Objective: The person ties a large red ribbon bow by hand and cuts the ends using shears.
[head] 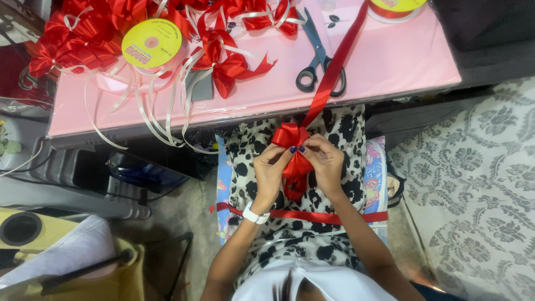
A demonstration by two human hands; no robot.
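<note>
Both my hands pinch a folded red ribbon bow point(292, 146) over my lap. My left hand point(271, 167) grips its left side and my right hand point(325, 160) grips its right side. From the bow a red ribbon strip point(333, 68) runs up across the pink table point(390, 61) to a spool point(393, 6) at the top edge. Another length of red ribbon point(312, 215) lies flat across my spotted skirt. A white watch sits on my left wrist.
Black-handled scissors point(317, 56) lie on the pink table beside the ribbon strip. Several finished red bows point(223, 61) with white ribbon tails and a yellow-labelled spool point(151, 43) fill the table's left. Grey patterned floor lies right, a yellow bag lower left.
</note>
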